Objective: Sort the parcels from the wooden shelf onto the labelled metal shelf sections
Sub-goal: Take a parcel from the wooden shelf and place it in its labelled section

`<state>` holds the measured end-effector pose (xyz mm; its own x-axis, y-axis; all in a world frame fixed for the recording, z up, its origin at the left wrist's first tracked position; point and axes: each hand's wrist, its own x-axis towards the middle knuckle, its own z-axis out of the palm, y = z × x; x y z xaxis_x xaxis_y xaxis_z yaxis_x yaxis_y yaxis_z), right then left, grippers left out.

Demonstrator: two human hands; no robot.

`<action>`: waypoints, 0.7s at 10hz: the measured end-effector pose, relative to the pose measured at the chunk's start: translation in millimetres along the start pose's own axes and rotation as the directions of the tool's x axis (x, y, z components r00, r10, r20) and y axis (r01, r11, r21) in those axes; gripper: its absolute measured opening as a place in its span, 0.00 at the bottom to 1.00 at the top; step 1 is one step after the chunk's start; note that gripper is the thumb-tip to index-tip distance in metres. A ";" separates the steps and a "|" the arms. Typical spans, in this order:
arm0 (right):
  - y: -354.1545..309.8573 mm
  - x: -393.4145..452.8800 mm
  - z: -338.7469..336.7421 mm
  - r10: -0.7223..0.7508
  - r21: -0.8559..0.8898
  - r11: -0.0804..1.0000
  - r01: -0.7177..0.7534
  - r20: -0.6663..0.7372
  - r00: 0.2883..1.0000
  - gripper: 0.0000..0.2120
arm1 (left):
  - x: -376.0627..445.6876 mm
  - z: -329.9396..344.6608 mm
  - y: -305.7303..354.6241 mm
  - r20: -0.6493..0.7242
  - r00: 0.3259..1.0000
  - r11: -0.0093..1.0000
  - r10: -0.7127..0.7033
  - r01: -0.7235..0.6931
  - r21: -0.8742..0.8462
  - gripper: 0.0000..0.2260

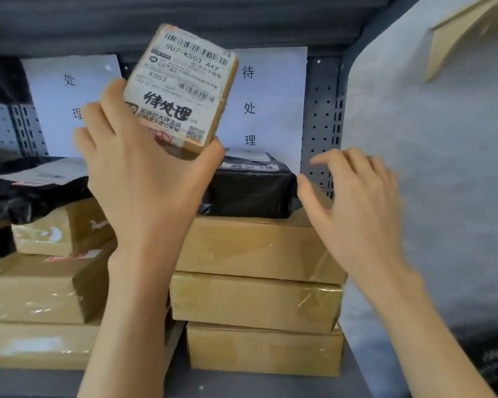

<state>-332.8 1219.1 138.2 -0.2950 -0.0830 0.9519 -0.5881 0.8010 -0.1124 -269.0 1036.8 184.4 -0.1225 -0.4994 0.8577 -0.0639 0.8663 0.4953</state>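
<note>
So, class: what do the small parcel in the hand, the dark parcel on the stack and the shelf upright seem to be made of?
Small parcel: brown cardboard, it seems, under a printed paper label and glossy tape.
Dark parcel: likely black plastic film; it is wrinkled and faintly shiny.
Shelf upright: probably grey painted metal, with rows of punched holes and slots.

small parcel (181, 90): brown cardboard, white paper label
stacked boxes (256, 300): cardboard under glossy clear tape
black parcel (250, 191): shiny plastic film
metal shelf (322, 116): grey painted metal, matt, perforated
signs (270, 104): plain white paper
</note>
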 end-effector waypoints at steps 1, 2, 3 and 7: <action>2.6 10.5 5.3 0.009 0.020 1.000 -0.009 -0.006 1.000 0.14 | 16.6 10.4 -1.9 -0.030 0.997 0.994 0.064 -0.062 0.087 0.40; 4.2 21.5 9.5 0.008 0.033 0.999 -0.007 -0.019 1.000 0.14 | 22.2 11.7 9.0 0.003 0.999 0.998 0.055 -0.055 -0.008 0.39; 6.0 28.6 14.2 0.013 0.023 1.000 -0.012 -0.039 0.999 0.14 | 31.5 15.6 23.5 0.020 1.000 0.995 0.002 0.000 -0.096 0.37; 13.1 27.2 26.8 -0.002 -0.022 1.000 0.002 0.017 1.000 0.14 | 23.1 52.7 51.9 0.130 0.987 0.995 -0.099 0.102 -0.014 0.35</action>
<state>-368.7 1211.5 155.0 -0.3066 -0.0941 0.9472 -0.5717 0.8138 -0.1042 -327.3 1070.6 222.6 -0.2434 -0.5778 0.7791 -0.0626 0.8109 0.5818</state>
